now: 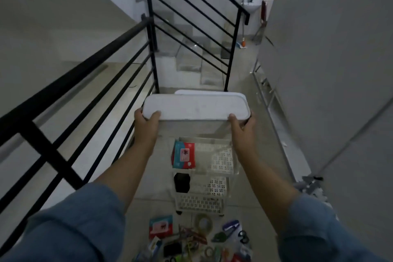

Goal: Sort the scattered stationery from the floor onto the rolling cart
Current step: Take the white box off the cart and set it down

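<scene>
The left hand [146, 123] and right hand [242, 126] each grip an end of a white rectangular tray [195, 107] above the white perforated cart [223, 158]. Label on the red-and-blue packet [184, 155] is too blurry, sadly.

Tray [195, 106] over cart [200, 206], stationery [197, 240] on floor [158, 185] before it, railing [85, 83] L

two hands: left hand [146, 126], right hand [242, 128]; one white tray [195, 106]; one cart [200, 206]; two red-and-blue packets [184, 155] [160, 226]; two tape rolls [197, 223] [206, 251].
</scene>
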The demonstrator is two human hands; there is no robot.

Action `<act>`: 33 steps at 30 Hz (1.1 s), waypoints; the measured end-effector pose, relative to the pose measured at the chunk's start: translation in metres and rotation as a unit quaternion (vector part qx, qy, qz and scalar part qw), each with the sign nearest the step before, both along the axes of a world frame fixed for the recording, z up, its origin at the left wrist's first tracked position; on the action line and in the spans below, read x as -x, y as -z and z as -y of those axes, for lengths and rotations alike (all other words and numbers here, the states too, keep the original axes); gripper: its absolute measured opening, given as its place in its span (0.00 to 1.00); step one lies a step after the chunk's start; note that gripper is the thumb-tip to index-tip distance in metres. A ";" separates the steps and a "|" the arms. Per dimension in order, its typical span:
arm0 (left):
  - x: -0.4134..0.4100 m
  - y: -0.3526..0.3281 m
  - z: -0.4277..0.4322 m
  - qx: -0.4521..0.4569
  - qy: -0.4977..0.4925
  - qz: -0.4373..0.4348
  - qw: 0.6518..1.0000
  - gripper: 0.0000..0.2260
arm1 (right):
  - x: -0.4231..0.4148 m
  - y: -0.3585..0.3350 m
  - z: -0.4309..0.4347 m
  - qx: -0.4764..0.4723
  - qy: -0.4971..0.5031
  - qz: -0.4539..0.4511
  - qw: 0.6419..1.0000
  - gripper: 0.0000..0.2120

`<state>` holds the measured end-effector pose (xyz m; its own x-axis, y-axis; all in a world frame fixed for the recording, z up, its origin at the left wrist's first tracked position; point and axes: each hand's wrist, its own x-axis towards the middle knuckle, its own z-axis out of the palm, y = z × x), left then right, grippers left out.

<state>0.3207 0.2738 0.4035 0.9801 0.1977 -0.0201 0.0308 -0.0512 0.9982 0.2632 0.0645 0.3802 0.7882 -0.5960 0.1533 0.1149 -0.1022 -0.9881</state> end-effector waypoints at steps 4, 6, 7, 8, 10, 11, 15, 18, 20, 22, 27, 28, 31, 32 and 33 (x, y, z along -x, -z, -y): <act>-0.030 0.001 0.027 0.009 0.061 0.021 0.998 0.22 | -0.024 0.009 0.036 0.033 -0.033 -0.014 0.999 0.32; -0.038 0.007 0.036 0.006 0.094 0.011 0.995 0.22 | -0.031 0.020 0.049 0.055 -0.032 -0.028 0.998 0.31; -0.041 0.011 0.040 0.000 0.106 0.009 0.994 0.22 | -0.034 0.024 0.053 0.068 -0.026 -0.036 0.997 0.31; -0.044 0.016 0.042 -0.009 0.114 0.011 0.993 0.23 | -0.036 0.028 0.057 0.078 -0.020 -0.041 0.996 0.31; -0.049 0.025 0.046 -0.023 0.118 0.014 0.993 0.26 | -0.039 0.037 0.063 0.092 -0.011 -0.051 0.994 0.30; -0.052 0.030 0.048 -0.025 0.115 0.013 0.993 0.27 | -0.040 0.041 0.065 0.100 -0.008 -0.064 0.993 0.30; -0.061 0.046 0.053 -0.062 0.105 -0.002 0.993 0.26 | -0.046 0.057 0.071 0.180 0.017 -0.173 0.968 0.31; -0.065 0.057 0.054 -0.114 0.108 -0.021 0.987 0.26 | -0.048 0.061 0.069 0.257 0.040 -0.223 0.940 0.33; -0.068 0.061 0.055 -0.138 0.099 -0.022 0.985 0.27 | -0.051 0.062 0.067 0.300 0.045 -0.251 0.919 0.32; -0.069 0.063 0.056 -0.149 0.085 -0.016 0.985 0.27 | -0.053 0.063 0.065 0.340 0.059 -0.245 0.906 0.32; -0.070 0.067 0.051 -0.165 0.067 0.009 0.984 0.21 | -0.051 0.062 0.062 0.315 0.013 -0.138 0.939 0.33; -0.070 0.068 0.050 -0.170 0.068 0.014 0.983 0.20 | -0.050 0.063 0.063 0.324 0.007 -0.132 0.937 0.33; -0.075 0.071 0.050 -0.189 0.085 0.011 0.978 0.19 | -0.052 0.065 0.066 0.351 0.007 -0.144 0.925 0.35; -0.078 0.071 0.050 -0.192 0.095 0.002 0.977 0.20 | -0.054 0.064 0.067 0.361 0.006 -0.163 0.918 0.36; -0.081 0.070 0.050 -0.192 0.107 -0.009 0.976 0.22 | -0.056 0.063 0.067 0.380 0.009 -0.188 0.905 0.36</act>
